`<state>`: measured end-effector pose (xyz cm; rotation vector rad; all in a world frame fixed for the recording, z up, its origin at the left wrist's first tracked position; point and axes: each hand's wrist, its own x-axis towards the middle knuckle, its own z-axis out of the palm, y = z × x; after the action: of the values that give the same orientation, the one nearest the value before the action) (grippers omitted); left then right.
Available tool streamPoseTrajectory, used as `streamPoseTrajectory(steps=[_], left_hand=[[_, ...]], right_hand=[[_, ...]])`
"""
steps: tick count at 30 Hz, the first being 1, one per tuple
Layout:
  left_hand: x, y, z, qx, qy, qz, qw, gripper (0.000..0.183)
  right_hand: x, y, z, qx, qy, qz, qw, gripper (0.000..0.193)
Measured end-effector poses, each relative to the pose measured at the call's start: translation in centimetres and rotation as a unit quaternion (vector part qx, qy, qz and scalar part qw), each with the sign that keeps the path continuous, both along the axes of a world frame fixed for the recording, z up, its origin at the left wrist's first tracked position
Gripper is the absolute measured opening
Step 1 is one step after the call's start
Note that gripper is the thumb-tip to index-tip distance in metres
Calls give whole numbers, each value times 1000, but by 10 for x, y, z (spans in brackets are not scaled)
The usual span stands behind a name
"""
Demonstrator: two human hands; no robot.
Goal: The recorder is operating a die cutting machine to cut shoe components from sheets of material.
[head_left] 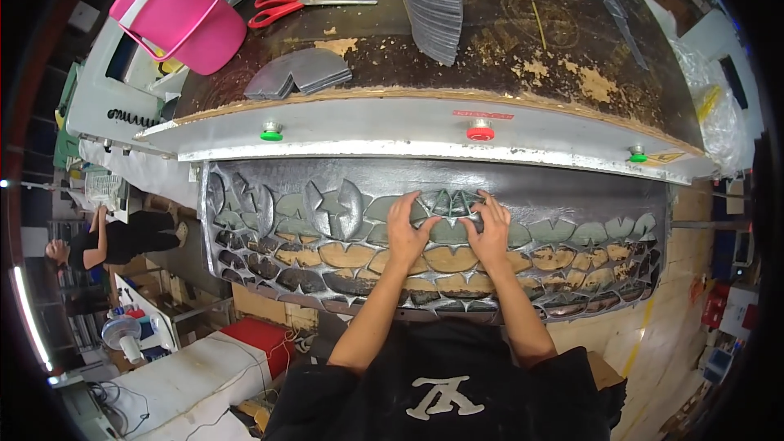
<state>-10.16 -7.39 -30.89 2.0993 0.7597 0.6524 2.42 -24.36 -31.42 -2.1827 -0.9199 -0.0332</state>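
My left hand (407, 227) and my right hand (490, 227) grip the two sides of a dark green metal cutting die (451, 202), thumbs on its near edge and fingers on its far edge. The die rests on a dark grey sheet (523, 184), above rows of curved holes cut in it. Through the holes the worn board (449, 260) beneath shows green and tan. Left of my hands, loose curved cut pieces (347, 208) lie tilted on the sheet, with more pieces (260, 206) farther left.
A grey panel with a red button (480, 132) and a green button (271, 134) runs behind the sheet. On the ledge above are a stack of grey pieces (433, 16), a smaller stack (302, 73), red-handled scissors (286, 4) and a pink bucket (180, 12). Another person (114, 245) stands far left.
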Motion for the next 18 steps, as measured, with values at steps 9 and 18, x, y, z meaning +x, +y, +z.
streamPoseTrajectory(steps=[9, 18], left_hand=[[-3, -1, -6, 4, -40, 9, 999, 69], [-5, 2, -2, 7, -54, 5, 998, 69]], right_hand=[[3, 2, 2, -5, -34, 23, 999, 35], [2, -1, 3, -16, -44, 20, 999, 38]])
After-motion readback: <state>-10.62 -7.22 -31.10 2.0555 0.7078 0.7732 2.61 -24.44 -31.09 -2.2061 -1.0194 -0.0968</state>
